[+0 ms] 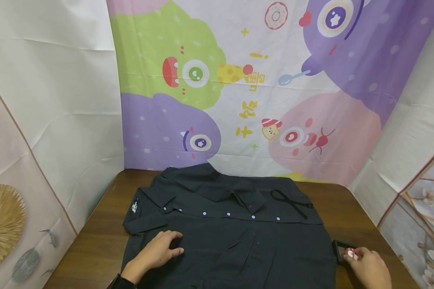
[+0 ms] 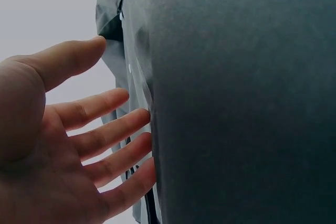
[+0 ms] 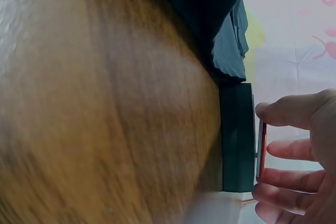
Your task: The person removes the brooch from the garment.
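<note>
A black button-up shirt (image 1: 238,241) with white buttons lies spread on the table, one short sleeve (image 1: 148,220) folded over at the left. My left hand (image 1: 159,251) hovers over the lower left of the shirt front, fingers extended; the left wrist view shows its fingertips (image 2: 142,116) right at the cloth. At the shirt's right edge, my right hand (image 1: 370,267) pinches a small round red-and-white badge (image 1: 351,253) between thumb and fingers. Edge-on, the badge (image 3: 261,150) looks thin, close over a small black open box (image 3: 237,137).
A thin black cord (image 1: 291,202) lies looped on the shirt's upper right. The brown wooden table (image 1: 94,249) meets a cartoon-printed curtain (image 1: 238,152) at the back, with pale hanging sheets (image 1: 76,132) on both sides. A white print (image 1: 134,206) marks the left sleeve.
</note>
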The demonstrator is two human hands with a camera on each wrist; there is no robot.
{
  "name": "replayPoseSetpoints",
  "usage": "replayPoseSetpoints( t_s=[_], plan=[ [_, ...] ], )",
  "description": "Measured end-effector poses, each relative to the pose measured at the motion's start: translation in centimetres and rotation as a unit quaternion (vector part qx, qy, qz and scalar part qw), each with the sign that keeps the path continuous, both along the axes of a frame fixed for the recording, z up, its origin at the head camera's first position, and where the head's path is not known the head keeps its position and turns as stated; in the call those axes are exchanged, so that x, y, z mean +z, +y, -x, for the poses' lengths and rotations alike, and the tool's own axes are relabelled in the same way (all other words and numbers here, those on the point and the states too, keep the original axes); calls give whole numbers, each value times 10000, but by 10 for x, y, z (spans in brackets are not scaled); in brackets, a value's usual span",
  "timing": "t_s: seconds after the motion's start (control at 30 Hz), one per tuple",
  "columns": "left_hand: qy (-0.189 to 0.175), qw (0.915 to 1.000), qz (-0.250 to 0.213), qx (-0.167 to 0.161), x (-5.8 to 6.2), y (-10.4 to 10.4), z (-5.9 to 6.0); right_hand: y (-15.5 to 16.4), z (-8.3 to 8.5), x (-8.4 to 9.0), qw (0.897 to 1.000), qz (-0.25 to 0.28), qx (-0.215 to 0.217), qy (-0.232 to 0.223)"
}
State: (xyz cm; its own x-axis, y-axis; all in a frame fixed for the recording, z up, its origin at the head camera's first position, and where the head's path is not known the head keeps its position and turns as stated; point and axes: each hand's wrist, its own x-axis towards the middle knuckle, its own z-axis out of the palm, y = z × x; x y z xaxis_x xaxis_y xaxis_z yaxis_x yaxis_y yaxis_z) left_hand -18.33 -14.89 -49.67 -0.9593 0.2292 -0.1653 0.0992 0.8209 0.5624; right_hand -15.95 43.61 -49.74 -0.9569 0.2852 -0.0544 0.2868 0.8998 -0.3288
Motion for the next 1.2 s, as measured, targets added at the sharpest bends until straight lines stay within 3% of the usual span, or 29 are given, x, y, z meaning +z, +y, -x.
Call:
replayPoseSetpoints(
  t_s=[0.2,0.5,0.77,1.03,1.2],
  plan=[
    [17,10000,22,-51,-1,-1,0,-1,0,-2,9999,-70,47,76],
    [85,9999,92,-20,1,-2,0,-5,0,-6,9967,-325,304,685],
    [160,9998,79,-1,1,-2,-1,-7,1,-8,9956,-340,473,729],
    [122,9999,105,8,0,-2,0,-10,0,-11,9923,-438,416,1081],
    [96,9999,133,18,-1,-2,0,-10,-1,-12,9942,-370,354,946]
  ],
)
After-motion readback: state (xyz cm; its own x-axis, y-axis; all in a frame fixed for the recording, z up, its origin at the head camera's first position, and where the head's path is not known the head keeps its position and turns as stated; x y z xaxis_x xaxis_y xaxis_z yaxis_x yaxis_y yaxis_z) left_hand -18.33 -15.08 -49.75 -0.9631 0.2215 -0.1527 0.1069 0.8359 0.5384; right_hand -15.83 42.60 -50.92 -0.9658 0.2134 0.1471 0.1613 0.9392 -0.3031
